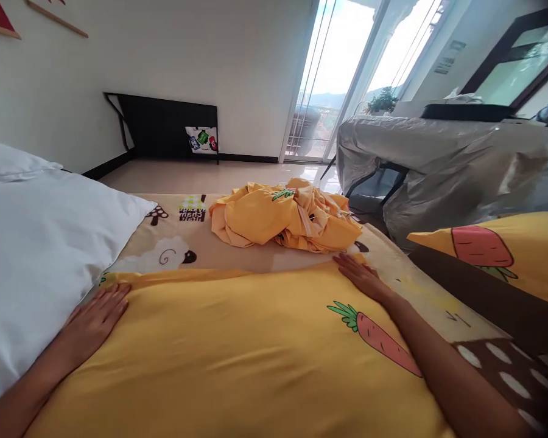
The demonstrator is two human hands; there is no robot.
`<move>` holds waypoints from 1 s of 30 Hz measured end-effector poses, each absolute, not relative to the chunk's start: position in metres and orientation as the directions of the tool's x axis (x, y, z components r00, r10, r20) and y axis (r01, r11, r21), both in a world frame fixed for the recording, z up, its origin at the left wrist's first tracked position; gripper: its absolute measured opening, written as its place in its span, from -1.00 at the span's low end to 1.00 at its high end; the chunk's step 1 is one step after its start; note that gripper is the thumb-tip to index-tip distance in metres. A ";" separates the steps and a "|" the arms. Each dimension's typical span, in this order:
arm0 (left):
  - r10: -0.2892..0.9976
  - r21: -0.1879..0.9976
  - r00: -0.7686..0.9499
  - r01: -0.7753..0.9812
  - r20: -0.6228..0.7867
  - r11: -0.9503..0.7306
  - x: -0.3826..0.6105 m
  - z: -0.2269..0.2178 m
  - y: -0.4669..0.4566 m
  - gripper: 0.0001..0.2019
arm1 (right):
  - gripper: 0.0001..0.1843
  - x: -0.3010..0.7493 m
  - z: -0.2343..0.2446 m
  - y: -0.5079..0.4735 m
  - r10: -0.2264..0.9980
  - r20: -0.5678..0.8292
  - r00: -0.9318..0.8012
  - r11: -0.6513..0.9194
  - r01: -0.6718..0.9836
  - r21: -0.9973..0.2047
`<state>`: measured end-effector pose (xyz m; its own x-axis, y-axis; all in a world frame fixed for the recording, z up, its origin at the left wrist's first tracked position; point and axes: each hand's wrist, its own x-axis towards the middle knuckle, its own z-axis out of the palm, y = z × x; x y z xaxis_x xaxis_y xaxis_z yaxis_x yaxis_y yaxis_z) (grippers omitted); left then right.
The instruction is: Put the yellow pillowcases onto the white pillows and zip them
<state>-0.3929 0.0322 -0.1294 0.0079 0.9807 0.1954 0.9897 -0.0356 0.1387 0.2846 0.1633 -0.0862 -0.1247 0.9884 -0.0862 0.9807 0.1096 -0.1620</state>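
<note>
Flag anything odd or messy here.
The orange cloth looks messy: crumpled on the sheep-print blanket, unlike the yellow carrot-print cloth spread fairly flat under the left hand and right hand. No spill visible.

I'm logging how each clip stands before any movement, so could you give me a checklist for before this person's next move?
1. Left hand palm down at the far left of the yellow carrot-print cloth: ok.
2. Right hand palm down near its far right corner: ok.
3. Cloth free of creases: not ok, wrinkles show across its middle.
4. Bunched cloth apart from the right fingertips: cannot tell, they are very close.
5. Cloth's near edge in view: not ok, cut off by the frame.
</note>
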 end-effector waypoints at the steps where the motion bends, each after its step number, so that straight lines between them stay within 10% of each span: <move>1: 0.992 0.155 -0.039 0.988 0.121 0.019 -0.387 -0.126 0.033 -0.47 | -0.34 0.287 -0.089 0.167 0.995 -0.073 -0.073 0.064 0.991 -0.119; 8: 0.966 0.130 -0.243 0.959 -0.085 0.253 -0.340 -0.057 0.021 -0.45 | -0.43 0.268 -0.051 0.137 0.962 0.192 0.194 -0.204 0.979 0.030; 15: 0.970 0.344 0.242 0.914 -0.036 -0.215 -0.212 0.037 0.025 -0.47 | -0.47 0.155 0.043 0.087 0.907 0.044 -0.418 0.419 0.893 -0.165; 20: 0.950 0.403 0.304 0.880 -0.073 -0.250 -0.122 0.024 0.051 -0.52 | -0.59 0.065 0.028 0.082 0.794 -0.108 -0.598 0.576 0.797 -0.180; 30: 0.995 0.283 0.092 0.956 -0.029 -0.081 -0.282 -0.045 0.041 -0.49 | -0.37 0.213 -0.031 0.118 0.959 -0.124 -0.256 0.235 0.959 -0.157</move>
<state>-0.2818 0.0410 -0.0449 0.0924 0.9953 -0.0289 0.9557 -0.0805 0.2832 0.2128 0.1185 -0.0312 -0.2557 0.9588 -0.1235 0.9590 0.2355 -0.1574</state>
